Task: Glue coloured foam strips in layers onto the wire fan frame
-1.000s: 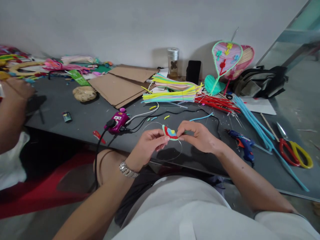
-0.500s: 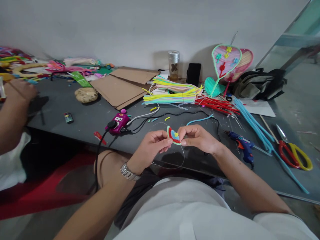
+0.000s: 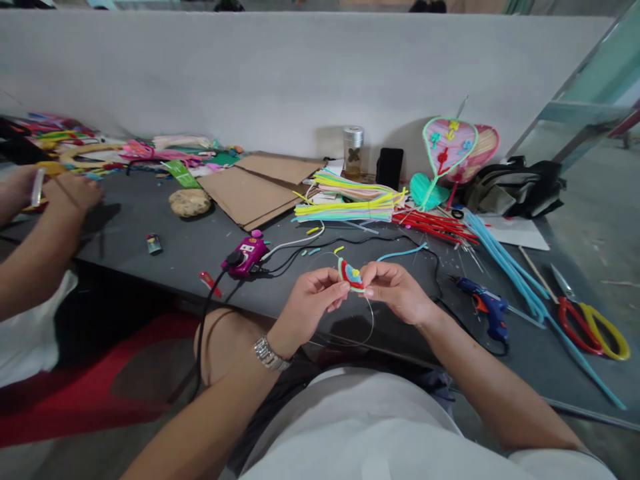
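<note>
Two hands of a co-worker [image 3: 73, 192] sit at the far left of the dark table [image 3: 120, 250], well left of the small pipe-cleaner shape [image 3: 351, 276], and one of them grips a pale narrow strip [image 3: 37, 188]. Also left of that shape lie a tan lump [image 3: 189, 203], flat cardboard sheets [image 3: 249, 193] and a purple plug-in unit [image 3: 246, 257] trailing black and white cords.

The person's left hand [image 3: 311, 301], with a metal wristwatch [image 3: 270, 354] just below it, is nearly closed, thumb and fingers pinching the shape's left side. The shape, red, blue and yellow inside a green rim, is held tilted between both hands over the table, with a thin wire loop [image 3: 371, 323] hanging below it. The right hand [image 3: 397, 292] is just as closed, pinching the shape's right side, its fingertips almost meeting those of the left hand.

Behind the shape stand a bundle of yellow and pastel pipe cleaners [image 3: 350, 207], a lidded jar [image 3: 353, 152] and a black phone [image 3: 389, 169]. Farther right of it are red sticks [image 3: 435, 227], a pink heart-shaped fan [image 3: 449, 147], a blue glue gun [image 3: 487, 310], long blue pipe cleaners [image 3: 515, 267], a dark bag [image 3: 515, 190] and red-and-yellow-handled scissors [image 3: 583, 327].
</note>
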A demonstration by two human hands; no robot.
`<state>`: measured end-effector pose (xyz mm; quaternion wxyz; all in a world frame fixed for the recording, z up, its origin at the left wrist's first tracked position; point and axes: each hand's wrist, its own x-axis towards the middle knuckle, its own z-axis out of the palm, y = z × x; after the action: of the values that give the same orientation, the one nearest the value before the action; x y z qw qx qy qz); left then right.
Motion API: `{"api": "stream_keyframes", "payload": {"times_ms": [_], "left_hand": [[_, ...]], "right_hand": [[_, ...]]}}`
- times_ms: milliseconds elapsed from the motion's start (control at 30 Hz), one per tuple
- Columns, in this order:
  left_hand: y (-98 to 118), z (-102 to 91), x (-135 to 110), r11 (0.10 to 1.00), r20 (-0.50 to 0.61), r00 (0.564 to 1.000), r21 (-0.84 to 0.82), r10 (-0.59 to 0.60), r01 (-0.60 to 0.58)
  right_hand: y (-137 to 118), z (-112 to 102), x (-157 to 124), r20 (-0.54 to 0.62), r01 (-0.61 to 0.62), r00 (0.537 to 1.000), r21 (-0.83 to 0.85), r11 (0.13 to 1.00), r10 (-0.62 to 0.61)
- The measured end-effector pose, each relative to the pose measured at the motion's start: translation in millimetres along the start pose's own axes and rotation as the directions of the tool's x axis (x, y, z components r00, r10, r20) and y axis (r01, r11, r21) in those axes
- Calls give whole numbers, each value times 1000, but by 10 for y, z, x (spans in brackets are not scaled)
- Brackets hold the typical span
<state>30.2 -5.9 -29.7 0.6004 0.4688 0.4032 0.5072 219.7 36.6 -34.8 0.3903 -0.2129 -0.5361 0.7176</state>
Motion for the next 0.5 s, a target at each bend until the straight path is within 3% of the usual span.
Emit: {"api": "stream_keyframes", "payload": {"times_ms": [100, 167, 300, 500], "left_hand": [[-1, 13, 1, 1000, -21, 1000, 14, 16, -16], [11, 18, 7, 999, -45, 998, 30, 35, -33], [48, 21, 8, 993, -112, 991, 101, 70, -58], [65, 27, -16, 984, -143, 988, 176, 61, -36]], "right_hand": [[22, 15, -2, -34, -32, 999, 29, 999, 33], [21, 23, -9, -101, 12, 995, 1, 1000, -12], [-9, 34, -54, -216, 154, 953, -256, 954, -212], [-23, 45, -168, -211, 240, 882, -568, 787, -422]]}}
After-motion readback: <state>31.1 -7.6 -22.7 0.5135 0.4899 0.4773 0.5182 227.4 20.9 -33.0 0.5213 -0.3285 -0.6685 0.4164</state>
